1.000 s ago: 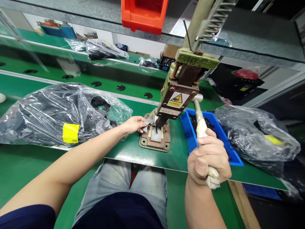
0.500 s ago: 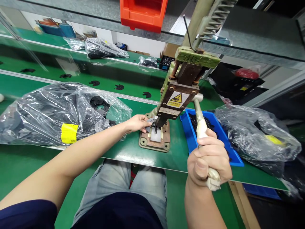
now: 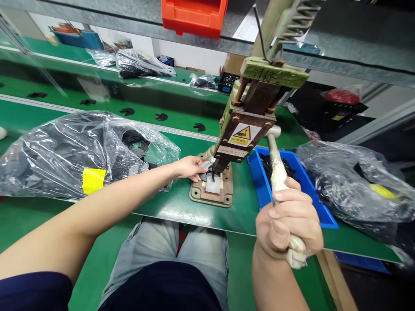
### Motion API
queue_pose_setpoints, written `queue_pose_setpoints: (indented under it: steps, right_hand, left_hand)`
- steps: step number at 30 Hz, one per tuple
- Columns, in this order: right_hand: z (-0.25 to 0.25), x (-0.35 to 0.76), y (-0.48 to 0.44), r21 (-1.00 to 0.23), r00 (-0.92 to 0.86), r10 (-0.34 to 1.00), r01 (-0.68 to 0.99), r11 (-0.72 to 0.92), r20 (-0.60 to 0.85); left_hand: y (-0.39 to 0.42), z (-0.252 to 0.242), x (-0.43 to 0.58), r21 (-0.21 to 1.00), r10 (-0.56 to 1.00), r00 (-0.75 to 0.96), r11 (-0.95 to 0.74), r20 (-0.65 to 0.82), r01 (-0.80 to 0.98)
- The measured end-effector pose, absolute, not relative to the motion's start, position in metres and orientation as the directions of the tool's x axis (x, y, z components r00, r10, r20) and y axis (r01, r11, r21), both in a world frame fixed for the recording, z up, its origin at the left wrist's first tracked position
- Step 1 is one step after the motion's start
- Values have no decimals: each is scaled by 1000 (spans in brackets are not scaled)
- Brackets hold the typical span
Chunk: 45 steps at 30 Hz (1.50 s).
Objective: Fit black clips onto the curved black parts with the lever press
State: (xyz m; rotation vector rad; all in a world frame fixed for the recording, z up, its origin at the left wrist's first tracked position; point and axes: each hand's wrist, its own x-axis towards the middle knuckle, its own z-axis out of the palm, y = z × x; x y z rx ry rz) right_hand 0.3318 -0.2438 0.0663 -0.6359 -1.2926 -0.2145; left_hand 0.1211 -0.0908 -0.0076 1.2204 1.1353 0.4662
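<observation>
Head view: right hand (image 3: 288, 224) clenched around cloth-wrapped lever (image 3: 275, 170) of rusty cast-metal hand press (image 3: 248, 125). Left hand (image 3: 189, 167) pinches thin grey curved part (image 3: 205, 166) at its fingertips, seated on flat metal die plate (image 3: 212, 186) under the ram. Blue plastic bin (image 3: 259, 181) just beyond right-hand fingers; crinkled clear bag (image 3: 71, 151) of black parts behind the left wrist.

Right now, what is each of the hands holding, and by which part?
Right hand grips the press lever at its wrapped lower end. Left hand pinches a small flat grey piece by its edge under the press head.
</observation>
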Motion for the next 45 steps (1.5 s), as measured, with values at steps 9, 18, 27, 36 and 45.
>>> queue_pose_setpoints:
  steps: [9, 18, 27, 36, 45]
  right_hand:
    - [75, 330, -237, -285, 300, 147, 493, 822, 943]
    - [170, 341, -205, -299, 257, 201, 435, 849, 945]
    - [15, 316, -233, -715, 53, 787, 460, 527, 614]
    - [-26, 260, -252, -730, -11, 798, 398, 556, 603]
    - [-19, 272, -261, -654, -125, 793, 497, 570, 596]
  left_hand:
    - [-84, 4, 122, 797, 666, 439, 482, -603, 364]
    - [-105, 2, 115, 882, 770, 433, 429, -470, 195]
    - [-174, 39, 63, 961, 782, 566, 269, -261, 73]
    - [-214, 51, 64, 972, 764, 601, 199, -235, 127]
    - [-201, 47, 64, 941, 681, 650, 264, -339, 214]
